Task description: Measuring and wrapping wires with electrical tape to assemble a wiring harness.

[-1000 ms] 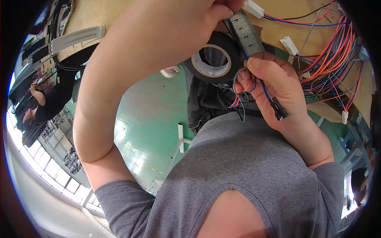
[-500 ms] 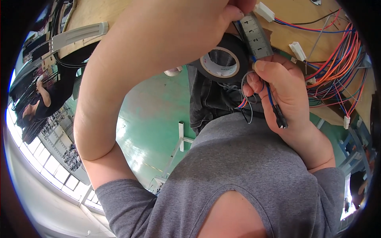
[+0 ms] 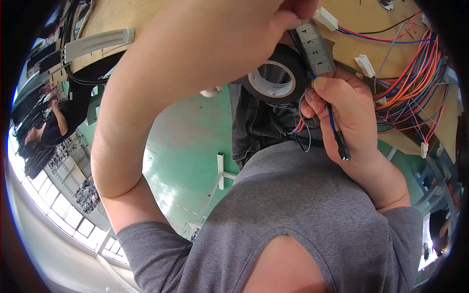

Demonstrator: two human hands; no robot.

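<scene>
My left hand (image 3: pixel 283 23) is at the top edge, its thumb and fingers pinched at the upper end of a short steel ruler (image 3: pixel 316 48). A dark blue wire runs along the ruler's left edge into that pinch; the fingertips are partly cut off. At the ruler's lower end, my right hand (image 3: pixel 351 105) is closed on blue and grey wires, thumb over the fingers. From its palm hangs a black-sleeved wire end (image 3: pixel 343 146). Just left of the ruler stands a roll of black tape (image 3: pixel 251 90), partly hidden by my left forearm.
A bundle of red, orange and blue wires (image 3: pixel 415 85) lies on the wooden table (image 3: pixel 369 41) at right. White connectors (image 3: pixel 326 18) sit among the wires. A white metal stand (image 3: pixel 221 171) is on the green floor. Another person (image 3: pixel 53 119) is at far left.
The view has shifted very slightly. Both hands keep their grip, and the ruler, tape and wires hold nearly the same places.
</scene>
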